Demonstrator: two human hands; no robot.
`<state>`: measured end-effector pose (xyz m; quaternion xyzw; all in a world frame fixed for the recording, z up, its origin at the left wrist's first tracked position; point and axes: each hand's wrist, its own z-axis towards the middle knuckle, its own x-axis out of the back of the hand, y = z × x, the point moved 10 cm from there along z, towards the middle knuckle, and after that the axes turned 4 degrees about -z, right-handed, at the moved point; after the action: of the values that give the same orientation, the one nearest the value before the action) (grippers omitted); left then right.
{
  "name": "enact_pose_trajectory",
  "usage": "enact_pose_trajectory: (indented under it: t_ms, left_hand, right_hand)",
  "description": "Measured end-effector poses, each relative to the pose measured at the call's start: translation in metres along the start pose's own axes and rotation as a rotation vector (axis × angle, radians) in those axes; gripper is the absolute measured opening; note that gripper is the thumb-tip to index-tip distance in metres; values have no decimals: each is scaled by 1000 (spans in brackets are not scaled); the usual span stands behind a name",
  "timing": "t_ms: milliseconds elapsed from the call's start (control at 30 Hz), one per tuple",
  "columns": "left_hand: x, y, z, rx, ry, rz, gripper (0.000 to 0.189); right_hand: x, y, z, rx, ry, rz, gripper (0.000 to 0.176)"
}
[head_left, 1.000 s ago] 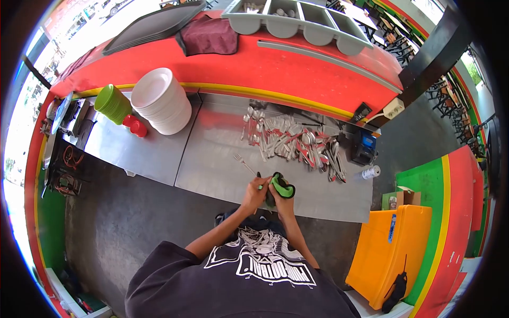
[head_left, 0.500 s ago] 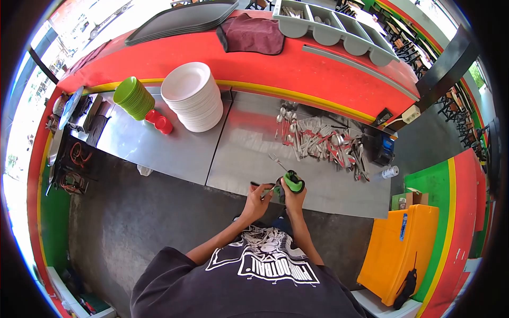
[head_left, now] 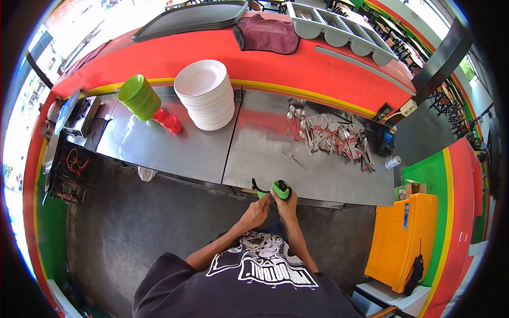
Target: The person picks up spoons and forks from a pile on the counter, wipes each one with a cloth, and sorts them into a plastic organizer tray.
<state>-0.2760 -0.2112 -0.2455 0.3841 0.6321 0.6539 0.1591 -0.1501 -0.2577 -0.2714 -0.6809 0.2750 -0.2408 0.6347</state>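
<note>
My right hand (head_left: 287,208) is closed around a bunched green and black cloth (head_left: 281,191) at the counter's front edge. Beside it, my left hand (head_left: 255,213) has its fingers pressed together against the lower part of that bundle. A thin dark curved piece (head_left: 257,185) sticks up above the left hand; whether it belongs to the cloth is unclear. On the steel counter (head_left: 260,153), a single fork (head_left: 297,160) lies apart from both hands. Farther back on the right is a heap of forks, spoons and red-marked cutlery (head_left: 334,135).
White plates (head_left: 204,98), green bowls (head_left: 139,98) and red cups (head_left: 172,124) stand at the back left. The red ledge holds dark trays (head_left: 188,21), a maroon cloth (head_left: 268,34) and a grey cutlery holder (head_left: 339,29). A yellow bin (head_left: 400,241) is right.
Both hands and the cloth have drawn back from the counter, closer together. The fork that reached down to the cloth now shows whole on the counter. The view has shifted slightly.
</note>
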Motion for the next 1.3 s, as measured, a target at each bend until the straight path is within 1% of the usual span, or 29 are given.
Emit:
enact_pose_trajectory:
  t_ms: [33, 167, 300, 367, 400, 467, 533, 567, 667, 767, 800, 867, 900, 1000, 1033, 1067, 1100, 1133, 1200, 1233, 1300]
  left_hand:
    - [4, -3, -4, 17, -9, -1, 13]
    - [20, -9, -23, 44, 7, -18, 11]
    - [44, -14, -35, 51, 78, -39, 13]
    - [55, -10, -42, 31, 109, -84, 13]
    - [56, -11, -43, 52, 104, -77, 13]
    - [62, -15, -46, 93, 107, -56, 13]
    - [66, -15, -51, 66, 123, -46, 13]
    - [67, -14, -54, 54, 126, -49, 13]
    - [64, -20, -57, 54, 119, -65, 15]
    - [65, -19, -61, 94, 116, -115, 19]
    - [65, -18, -61, 109, 118, -139, 20]
    - [67, -28, -61, 192, 114, -279, 21]
    - [66, -32, -60, 232, 112, -350, 22]
    - [57, -43, -53, 293, 83, -483, 21]
    - [53, -45, -48, 206, 87, -447, 21]
    - [45, -50, -44, 120, 91, -411, 21]
    - [41, -49, -43, 33, 96, -373, 21]
    - [38, -46, -44, 27, 91, -374, 20]
    - [37, -38, -47, 18, 77, -371, 19]
    - [43, -40, -52, 205, 40, -297, 25]
    - [71, -33, -49, 149, 169, -110, 31]
  right_hand:
    - [-2, 1, -3, 14, 30, -4, 23]
    - [-19, 13, -14, 44, 10, -111, 24]
    - [-47, -14, -24, 164, -4, -227, 26]
    - [-56, -15, -25, 154, -3, -252, 25]
    - [-59, -14, -27, 146, -9, -263, 25]
    - [-64, -15, -28, 161, -12, -255, 24]
    - [-67, -17, -26, 165, -29, -242, 23]
    - [-67, -23, -26, 200, -34, -271, 19]
    - [-59, -36, -26, 254, 30, -391, 20]
    - [-29, -23, -19, 206, 262, -305, 15]
    - [-27, -37, -22, 17, 226, -68, 15]
    - [-12, 2, -10, -47, 246, 216, 17]
    - [-20, -1, -10, -127, 78, 270, 21]
    - [-49, -8, -34, -269, -91, 444, 25]
    - [-56, 7, -41, -316, -170, 410, 28]
    - [-64, 17, -42, -254, -243, 324, 27]
    - [-75, -1, -48, -190, -270, 280, 25]
    - [-84, -21, -54, -126, -298, 237, 23]
    - [-77, -7, -53, -211, -240, 249, 21]
    - [-74, 0, -53, -253, -210, 256, 20]
    - [-71, 2, -51, -219, -181, 261, 19]
